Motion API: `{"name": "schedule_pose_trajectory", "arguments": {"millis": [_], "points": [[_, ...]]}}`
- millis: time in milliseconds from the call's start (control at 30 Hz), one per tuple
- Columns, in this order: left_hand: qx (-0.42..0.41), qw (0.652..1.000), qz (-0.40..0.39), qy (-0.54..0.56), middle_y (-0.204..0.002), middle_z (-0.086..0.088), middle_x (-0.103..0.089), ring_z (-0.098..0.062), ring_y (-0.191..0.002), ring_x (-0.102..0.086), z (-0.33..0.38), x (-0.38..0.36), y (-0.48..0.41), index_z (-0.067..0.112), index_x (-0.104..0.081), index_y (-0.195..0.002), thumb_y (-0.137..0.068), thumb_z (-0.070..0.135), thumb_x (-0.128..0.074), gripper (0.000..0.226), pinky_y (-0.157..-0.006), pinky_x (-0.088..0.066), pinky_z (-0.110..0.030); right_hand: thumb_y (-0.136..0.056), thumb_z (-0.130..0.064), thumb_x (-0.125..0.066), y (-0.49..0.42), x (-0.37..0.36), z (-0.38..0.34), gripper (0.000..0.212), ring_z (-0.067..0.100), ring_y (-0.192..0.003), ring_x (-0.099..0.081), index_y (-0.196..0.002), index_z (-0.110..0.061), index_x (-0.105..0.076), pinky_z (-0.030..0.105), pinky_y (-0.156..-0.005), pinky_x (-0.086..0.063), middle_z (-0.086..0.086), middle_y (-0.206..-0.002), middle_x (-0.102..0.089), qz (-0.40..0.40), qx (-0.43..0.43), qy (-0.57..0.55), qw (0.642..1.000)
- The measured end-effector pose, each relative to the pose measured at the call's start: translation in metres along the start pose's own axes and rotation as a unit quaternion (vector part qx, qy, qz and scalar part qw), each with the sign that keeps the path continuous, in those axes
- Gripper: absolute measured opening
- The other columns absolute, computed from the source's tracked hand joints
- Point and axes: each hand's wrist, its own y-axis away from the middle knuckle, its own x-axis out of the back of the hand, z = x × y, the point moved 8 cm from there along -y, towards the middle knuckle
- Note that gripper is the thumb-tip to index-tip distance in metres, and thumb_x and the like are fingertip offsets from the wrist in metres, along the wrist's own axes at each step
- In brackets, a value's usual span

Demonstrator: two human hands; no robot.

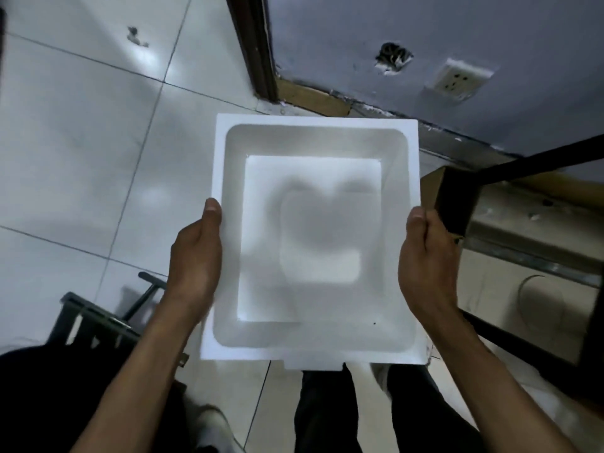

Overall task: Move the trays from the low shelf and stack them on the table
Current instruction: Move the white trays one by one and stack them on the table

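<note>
White square foam tray point(313, 240), moulded, with stepped recess and shaped inner hollow: held level in the air above the pale tiled floor point(81, 142), open side up. Left hand point(192, 256): clasps the tray's left edge, thumb on the rim, fingers hidden beneath. Right hand point(425, 256): clasps the right edge likewise. Dark trouser legs point(327, 413) below. Black metal frame point(523, 165) at right; grey wall point(425, 34) with white socket point(457, 80) beyond.
</note>
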Motion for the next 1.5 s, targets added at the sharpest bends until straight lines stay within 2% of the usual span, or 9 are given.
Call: {"name": "schedule_pose_trajectory", "arguments": {"millis": [233, 400, 600, 733, 900, 1100, 1200, 1300, 1500], "points": [[-0.023, 0.999, 0.009, 0.030, -0.085, -0.004, -0.073, -0.023, -0.078, -0.069, 0.088, 0.088, 0.096, 0.009, -0.069, -0.092, -0.093, 0.068, -0.036, 0.068, -0.077, -0.051, -0.036, -0.105, -0.030, -0.034, 0.052, 0.081, -0.109, 0.032, -0.003, -0.048, -0.044, -0.081, -0.012, -0.042, 0.014, -0.047, -0.034, -0.002, -0.059, -0.041, 0.002, 0.021, -0.052, 0.998], [-0.047, 0.998, 0.011, 0.047, -0.061, 0.025, -0.069, 0.006, -0.055, -0.066, 0.149, 0.133, 0.171, 0.029, -0.064, -0.083, -0.101, 0.056, -0.031, 0.047, -0.061, -0.046, -0.026, -0.103, -0.023, -0.039, 0.076, 0.151, -0.177, 0.012, 0.001, -0.049, -0.045, -0.098, -0.014, -0.046, 0.013, -0.043, -0.036, -0.001, -0.064, -0.047, -0.012, 0.057, -0.115, 0.992], [-0.096, 0.992, 0.016, 0.081, -0.065, 0.019, -0.073, 0.000, -0.060, -0.070, 0.215, 0.157, 0.240, 0.029, -0.066, -0.088, -0.101, 0.057, -0.032, 0.046, -0.057, -0.049, -0.023, -0.102, -0.027, -0.043, 0.096, 0.243, -0.236, 0.013, 0.019, -0.063, -0.056, -0.092, -0.034, -0.046, 0.035, -0.059, -0.052, 0.008, -0.078, -0.060, -0.016, 0.094, -0.144, 0.985], [-0.146, 0.985, 0.011, 0.093, -0.066, 0.015, -0.073, -0.001, -0.061, -0.070, 0.263, 0.155, 0.279, 0.031, -0.066, -0.088, -0.103, 0.051, -0.033, 0.041, -0.049, -0.049, -0.015, -0.102, -0.028, -0.045, 0.093, 0.303, -0.255, 0.010, -0.009, -0.066, -0.057, -0.106, -0.021, -0.050, 0.003, -0.055, -0.044, -0.010, -0.079, -0.059, 0.014, 0.115, -0.155, 0.981], [-0.196, 0.972, -0.003, 0.129, -0.088, 0.011, -0.071, 0.002, -0.066, -0.068, 0.321, 0.127, 0.320, 0.023, -0.066, -0.110, -0.104, 0.043, -0.038, 0.035, -0.053, -0.051, -0.013, -0.101, -0.029, -0.046, 0.084, 0.379, -0.260, 0.014, -0.012, -0.061, -0.056, -0.110, -0.020, -0.052, 0.001, -0.050, -0.040, -0.012, -0.076, -0.059, 0.053, 0.120, -0.173, 0.976], [-0.236, 0.965, -0.034, 0.106, -0.078, 0.006, -0.067, -0.010, -0.068, -0.064, 0.363, 0.065, 0.361, 0.020, -0.066, -0.086, -0.102, 0.043, -0.040, 0.039, -0.057, -0.049, -0.019, -0.101, -0.031, -0.046, 0.067, 0.458, -0.233, 0.016, 0.011, -0.062, -0.059, -0.112, -0.022, -0.055, 0.014, -0.051, -0.044, 0.004, -0.082, -0.067, 0.107, 0.106, -0.166, 0.974], [-0.245, 0.963, -0.045, 0.105, -0.071, 0.009, -0.066, -0.003, -0.057, -0.063, 0.370, 0.029, 0.373, 0.018, -0.065, -0.079, -0.101, 0.042, -0.043, 0.040, -0.049, -0.046, -0.015, -0.100, -0.028, -0.047, 0.060, 0.489, -0.211, 0.016, 0.005, -0.050, -0.047, -0.111, -0.019, -0.055, 0.012, -0.042, -0.036, 0.008, -0.075, -0.060, 0.123, 0.107, -0.162, 0.973], [-0.240, 0.963, -0.070, 0.105, -0.076, 0.007, -0.069, -0.013, -0.073, -0.067, 0.372, -0.008, 0.384, 0.021, -0.066, -0.079, -0.100, 0.043, -0.044, 0.038, -0.065, -0.050, -0.024, -0.099, -0.026, -0.048, 0.053, 0.514, -0.187, 0.013, 0.002, -0.045, -0.044, -0.110, -0.021, -0.052, 0.012, -0.040, -0.035, 0.006, -0.070, -0.057, 0.116, 0.104, -0.156, 0.975], [-0.241, 0.959, -0.105, 0.108, -0.057, 0.013, -0.067, -0.006, -0.058, -0.062, 0.369, -0.066, 0.398, 0.020, -0.066, -0.077, -0.102, 0.042, -0.043, 0.040, -0.059, -0.045, -0.024, -0.096, -0.030, -0.053, 0.036, 0.541, -0.143, 0.021, 0.014, -0.063, -0.053, -0.117, -0.032, -0.051, 0.019, -0.050, -0.041, 0.005, -0.079, -0.055, 0.091, 0.091, -0.143, 0.981]]}}
